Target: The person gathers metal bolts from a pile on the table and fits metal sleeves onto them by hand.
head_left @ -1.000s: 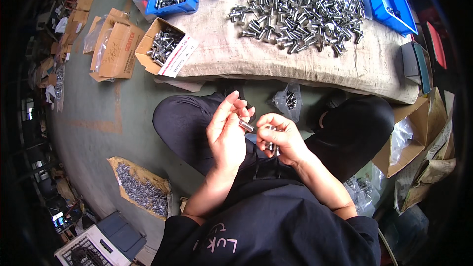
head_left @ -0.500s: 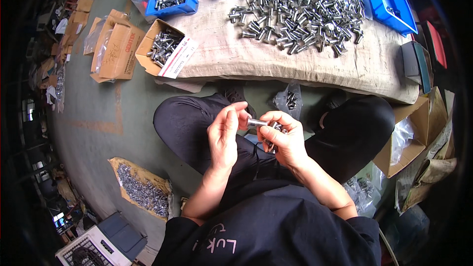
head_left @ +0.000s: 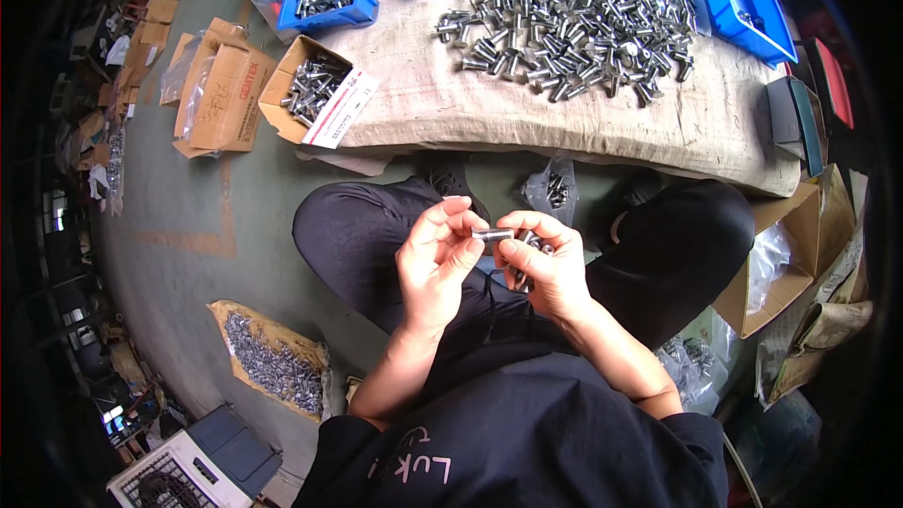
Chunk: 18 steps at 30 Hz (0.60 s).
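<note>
In front of my lap, a shiny metal rivet [head_left: 493, 235] with a wide flat head lies level between my two hands. My right hand [head_left: 555, 268] pinches its right end with thumb and forefinger, and its curled fingers hold several more rivets [head_left: 532, 243] against the palm. At the rivet's left end, my left hand [head_left: 435, 268] has its thumb and fingertips around the head; whether they press on it is hard to make out. Beyond my hands, a large heap of similar rivets [head_left: 574, 23] lies on a cloth-covered surface [head_left: 404, 99].
A blue bin [head_left: 367, 9] and an open carton [head_left: 277, 113] of metal parts stand left of the heap, another blue bin [head_left: 752, 28] right of it. A bag of parts [head_left: 562, 190] sits between my feet. Small parts on a sheet [head_left: 273, 362] lie at the left.
My left thumb and fingers have spread and come around the rivet's head, from a straighter, more upright pose. The rivet has turned slightly; my right hand is almost unmoved.
</note>
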Each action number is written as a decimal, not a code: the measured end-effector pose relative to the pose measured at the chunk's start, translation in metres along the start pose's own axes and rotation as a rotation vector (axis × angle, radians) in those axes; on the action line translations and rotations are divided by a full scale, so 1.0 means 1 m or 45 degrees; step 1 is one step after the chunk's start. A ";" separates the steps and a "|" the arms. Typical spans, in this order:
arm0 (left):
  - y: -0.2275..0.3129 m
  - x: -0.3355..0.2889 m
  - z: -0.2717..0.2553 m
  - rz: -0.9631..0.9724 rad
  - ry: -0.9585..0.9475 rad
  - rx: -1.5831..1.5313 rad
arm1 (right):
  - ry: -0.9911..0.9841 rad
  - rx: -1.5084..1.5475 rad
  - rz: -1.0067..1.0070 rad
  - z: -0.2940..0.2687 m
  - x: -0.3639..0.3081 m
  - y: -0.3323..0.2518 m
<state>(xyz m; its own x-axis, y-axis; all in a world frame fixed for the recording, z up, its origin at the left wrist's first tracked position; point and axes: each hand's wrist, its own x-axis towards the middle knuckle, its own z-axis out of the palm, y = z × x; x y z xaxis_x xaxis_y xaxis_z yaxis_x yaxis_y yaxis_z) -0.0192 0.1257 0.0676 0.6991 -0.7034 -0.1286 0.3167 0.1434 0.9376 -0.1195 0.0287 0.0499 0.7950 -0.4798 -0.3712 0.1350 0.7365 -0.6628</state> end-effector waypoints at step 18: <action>0.001 -0.002 -0.009 -0.109 0.047 0.008 | -0.032 -0.104 -0.089 0.003 -0.004 -0.003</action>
<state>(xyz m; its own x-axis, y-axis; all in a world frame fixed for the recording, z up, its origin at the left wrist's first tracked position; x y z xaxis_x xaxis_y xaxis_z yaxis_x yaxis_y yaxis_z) -0.0142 0.1338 0.0661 0.6930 -0.6865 -0.2200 0.3721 0.0793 0.9248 -0.1213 0.0301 0.0556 0.8001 -0.5158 -0.3060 0.1431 0.6597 -0.7378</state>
